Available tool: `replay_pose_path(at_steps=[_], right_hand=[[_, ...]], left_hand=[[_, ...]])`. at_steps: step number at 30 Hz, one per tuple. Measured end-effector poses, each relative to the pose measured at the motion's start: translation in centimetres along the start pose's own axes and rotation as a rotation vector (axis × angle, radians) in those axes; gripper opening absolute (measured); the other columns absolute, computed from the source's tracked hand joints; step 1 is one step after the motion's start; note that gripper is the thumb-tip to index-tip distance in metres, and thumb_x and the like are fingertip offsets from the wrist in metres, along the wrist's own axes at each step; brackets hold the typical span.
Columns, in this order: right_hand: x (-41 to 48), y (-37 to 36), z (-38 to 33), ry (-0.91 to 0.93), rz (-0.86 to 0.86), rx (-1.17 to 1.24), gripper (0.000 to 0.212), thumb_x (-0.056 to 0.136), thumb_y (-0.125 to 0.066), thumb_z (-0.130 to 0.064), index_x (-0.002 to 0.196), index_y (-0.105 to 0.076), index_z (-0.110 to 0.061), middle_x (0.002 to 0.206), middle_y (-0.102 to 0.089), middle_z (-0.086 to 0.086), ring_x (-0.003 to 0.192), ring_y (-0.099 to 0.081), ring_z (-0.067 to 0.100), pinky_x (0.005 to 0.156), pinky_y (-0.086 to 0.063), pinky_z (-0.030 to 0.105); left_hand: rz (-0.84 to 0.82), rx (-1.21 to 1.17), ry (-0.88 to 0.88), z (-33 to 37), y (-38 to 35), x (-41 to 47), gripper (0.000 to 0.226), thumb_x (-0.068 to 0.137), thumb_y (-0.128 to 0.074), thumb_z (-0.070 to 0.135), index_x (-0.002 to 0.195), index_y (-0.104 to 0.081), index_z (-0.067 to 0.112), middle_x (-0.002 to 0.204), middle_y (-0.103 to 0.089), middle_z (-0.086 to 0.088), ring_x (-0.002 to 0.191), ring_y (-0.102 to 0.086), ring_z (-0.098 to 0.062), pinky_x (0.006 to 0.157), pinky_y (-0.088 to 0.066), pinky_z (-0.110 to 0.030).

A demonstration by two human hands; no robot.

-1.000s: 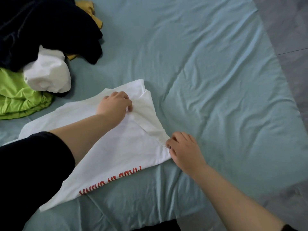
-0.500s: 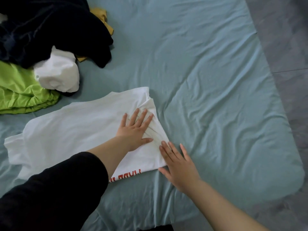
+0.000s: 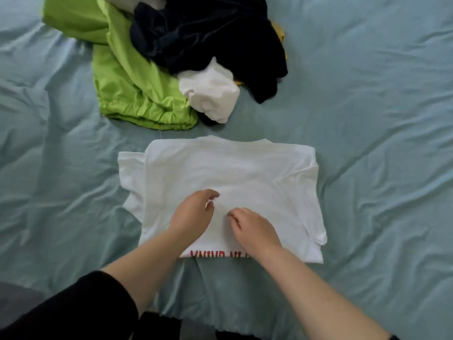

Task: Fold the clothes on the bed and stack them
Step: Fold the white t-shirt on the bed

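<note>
A white T-shirt (image 3: 232, 177) lies flat on the teal bed sheet (image 3: 372, 114). Its right side is folded inward, and its left sleeve (image 3: 130, 173) still sticks out. Red lettering shows along the near edge. My left hand (image 3: 193, 213) and my right hand (image 3: 253, 227) are close together over the middle of the shirt. Their fingers are loosely curled and the tips are at the fabric. No cloth looks lifted or pinched.
Behind the shirt is an unfolded pile: a lime green garment (image 3: 132, 87), a dark navy garment (image 3: 208, 33), a bunched white garment (image 3: 212, 94) and a bit of yellow cloth (image 3: 280, 33). Wrinkled sheet spreads to both sides.
Both hands left the folded right side of the shirt, where they lay flat, and came to its middle with fingers curled. The view swung left, so the shirt is centred.
</note>
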State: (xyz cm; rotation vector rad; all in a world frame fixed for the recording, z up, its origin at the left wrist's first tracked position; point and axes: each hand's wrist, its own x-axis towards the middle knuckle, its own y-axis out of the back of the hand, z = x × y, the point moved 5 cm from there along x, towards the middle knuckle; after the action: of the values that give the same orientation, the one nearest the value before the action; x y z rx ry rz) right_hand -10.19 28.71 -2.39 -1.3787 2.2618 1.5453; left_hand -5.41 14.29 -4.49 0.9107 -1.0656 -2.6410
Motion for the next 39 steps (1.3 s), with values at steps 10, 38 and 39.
replay_pose_path(at_steps=[10, 38, 39], right_hand=[[10.9, -2.5, -15.1, 0.071, -0.027, 0.030, 0.027, 0.097, -0.044, -0.031, 0.100, -0.066, -0.016, 0.100, -0.068, 0.003, 0.091, -0.061, 0.024, 0.077, -0.050, 0.037], [20.8, -3.0, -20.5, -0.203, -0.104, 0.347, 0.029, 0.096, -0.048, -0.033, 0.080, -0.060, -0.012, 0.039, -0.057, 0.001, 0.032, -0.048, 0.013, 0.036, -0.036, 0.016], [20.7, -2.8, -20.0, -0.221, -0.111, 0.322, 0.035, 0.098, -0.045, -0.034, 0.078, -0.062, -0.011, 0.040, -0.058, 0.002, 0.035, -0.050, 0.015, 0.038, -0.039, 0.018]], left_hand=[[0.380, -0.239, 0.410, -15.8, 10.1, -3.5, 0.039, 0.091, -0.061, 0.026, 0.127, -0.051, 0.014, 0.128, -0.050, -0.008, 0.118, -0.048, -0.026, 0.101, -0.038, -0.038], [0.179, -0.792, 0.625, -21.9, 8.6, -5.5, 0.016, 0.083, -0.074, 0.019, 0.076, -0.060, 0.015, 0.074, -0.072, -0.007, 0.070, -0.072, -0.021, 0.076, -0.057, -0.043], [0.179, -0.791, 0.628, -21.9, 8.6, -5.5, 0.016, 0.083, -0.075, 0.019, 0.076, -0.061, 0.015, 0.075, -0.072, -0.008, 0.070, -0.072, -0.021, 0.076, -0.058, -0.042]])
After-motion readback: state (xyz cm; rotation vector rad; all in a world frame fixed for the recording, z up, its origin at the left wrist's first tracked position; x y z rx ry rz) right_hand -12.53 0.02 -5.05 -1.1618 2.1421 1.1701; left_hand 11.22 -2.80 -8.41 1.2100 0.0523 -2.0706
